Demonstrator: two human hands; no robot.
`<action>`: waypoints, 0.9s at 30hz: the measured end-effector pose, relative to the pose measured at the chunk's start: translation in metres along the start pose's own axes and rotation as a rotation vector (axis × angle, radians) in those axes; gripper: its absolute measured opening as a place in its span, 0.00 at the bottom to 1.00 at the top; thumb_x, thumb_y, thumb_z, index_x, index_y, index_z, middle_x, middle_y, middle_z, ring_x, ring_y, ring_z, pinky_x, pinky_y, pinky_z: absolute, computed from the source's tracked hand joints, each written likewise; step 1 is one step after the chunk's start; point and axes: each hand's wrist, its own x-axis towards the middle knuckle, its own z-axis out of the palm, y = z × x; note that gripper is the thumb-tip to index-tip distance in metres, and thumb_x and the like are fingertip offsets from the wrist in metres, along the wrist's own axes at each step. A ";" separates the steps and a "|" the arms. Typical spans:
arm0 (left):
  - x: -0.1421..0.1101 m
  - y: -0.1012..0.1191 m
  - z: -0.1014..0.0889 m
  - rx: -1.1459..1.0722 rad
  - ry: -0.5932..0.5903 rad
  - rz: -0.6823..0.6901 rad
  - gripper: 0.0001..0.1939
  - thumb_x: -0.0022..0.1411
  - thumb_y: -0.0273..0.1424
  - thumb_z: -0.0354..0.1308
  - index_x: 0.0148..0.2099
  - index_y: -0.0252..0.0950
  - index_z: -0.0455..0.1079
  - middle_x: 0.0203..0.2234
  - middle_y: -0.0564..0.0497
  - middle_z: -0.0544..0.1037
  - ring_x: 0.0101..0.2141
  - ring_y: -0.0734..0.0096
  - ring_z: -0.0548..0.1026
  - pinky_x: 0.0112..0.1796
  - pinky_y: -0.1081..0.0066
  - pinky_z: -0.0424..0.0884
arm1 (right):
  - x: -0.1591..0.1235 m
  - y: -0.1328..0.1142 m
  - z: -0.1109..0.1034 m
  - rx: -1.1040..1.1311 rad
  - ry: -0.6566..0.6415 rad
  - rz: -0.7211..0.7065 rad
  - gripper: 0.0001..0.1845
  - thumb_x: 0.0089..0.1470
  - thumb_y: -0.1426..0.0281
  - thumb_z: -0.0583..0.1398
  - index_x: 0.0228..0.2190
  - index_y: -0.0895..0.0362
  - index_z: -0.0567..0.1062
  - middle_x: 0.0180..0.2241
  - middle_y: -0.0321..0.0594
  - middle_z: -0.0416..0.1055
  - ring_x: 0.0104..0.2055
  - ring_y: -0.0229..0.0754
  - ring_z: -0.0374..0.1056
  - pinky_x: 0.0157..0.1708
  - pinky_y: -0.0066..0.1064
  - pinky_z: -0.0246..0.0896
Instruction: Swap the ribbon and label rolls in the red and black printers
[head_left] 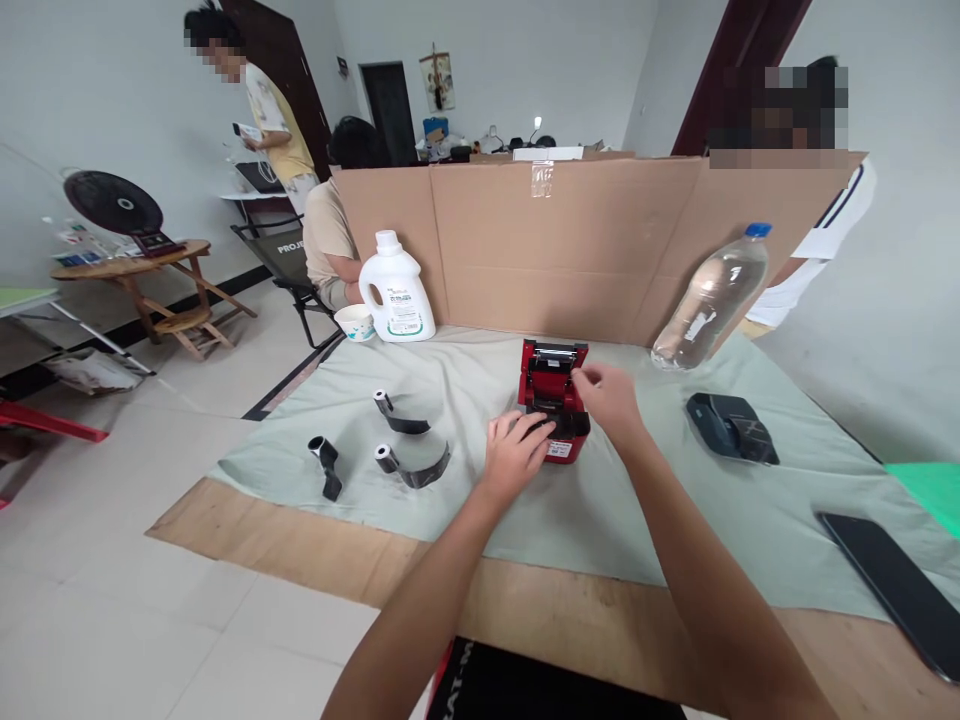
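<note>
A small red-and-black printer (555, 385) stands on the cloth in front of me with its lid (553, 360) raised. My left hand (517, 445) rests on its front left edge, fingers stretched over the black opening. What lies inside, under those fingers, is hidden. At the lid's right side, my right hand (609, 398) has its fingers pinched together against the edge; whether something small is between them is hard to see. Off to the left lie three small rolls, an upper roll (397, 412), a lower roll (409, 466) and a leftmost roll (325, 465), each with a dark strip partly unrolled.
A cardboard screen (555, 250) borders the table's far side. Before it stand a white jug (397, 290), a paper cup (355, 323) and a tilted clear bottle (712, 295). To the right lie a black device (731, 428) and a phone (892, 590). Other people are beyond.
</note>
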 end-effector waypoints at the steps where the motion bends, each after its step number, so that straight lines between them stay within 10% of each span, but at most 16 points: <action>1: -0.001 0.000 0.000 0.001 0.011 0.010 0.14 0.70 0.31 0.56 0.55 0.47 0.77 0.51 0.49 0.80 0.52 0.57 0.70 0.52 0.57 0.64 | 0.000 0.008 0.001 0.093 0.155 0.023 0.19 0.63 0.59 0.52 0.41 0.56 0.78 0.43 0.49 0.79 0.45 0.50 0.72 0.48 0.42 0.64; 3: -0.002 -0.001 0.001 0.006 0.049 0.023 0.14 0.70 0.29 0.57 0.52 0.47 0.79 0.49 0.50 0.81 0.51 0.59 0.71 0.51 0.58 0.64 | 0.005 0.021 0.007 0.286 0.317 0.028 0.22 0.60 0.57 0.55 0.48 0.56 0.77 0.50 0.52 0.77 0.50 0.53 0.70 0.50 0.46 0.64; 9: -0.002 -0.002 -0.002 0.016 0.151 0.079 0.13 0.69 0.26 0.57 0.49 0.47 0.80 0.43 0.50 0.82 0.46 0.63 0.74 0.47 0.61 0.64 | 0.015 0.039 0.031 0.673 0.262 -0.002 0.26 0.58 0.52 0.58 0.52 0.52 0.74 0.54 0.48 0.74 0.52 0.51 0.70 0.53 0.47 0.64; 18: -0.005 -0.001 -0.007 -0.008 0.189 0.128 0.14 0.68 0.24 0.58 0.48 0.46 0.80 0.38 0.51 0.83 0.42 0.66 0.75 0.46 0.62 0.63 | -0.038 0.034 0.042 0.716 0.274 -0.043 0.06 0.59 0.63 0.58 0.32 0.52 0.72 0.45 0.41 0.67 0.50 0.45 0.66 0.46 0.37 0.64; 27: -0.006 -0.004 -0.008 -0.017 0.162 0.143 0.14 0.70 0.25 0.55 0.49 0.47 0.80 0.36 0.51 0.82 0.39 0.68 0.76 0.44 0.63 0.64 | -0.043 0.034 0.054 1.036 0.190 0.174 0.22 0.56 0.66 0.59 0.53 0.47 0.69 0.59 0.41 0.68 0.61 0.48 0.64 0.60 0.46 0.61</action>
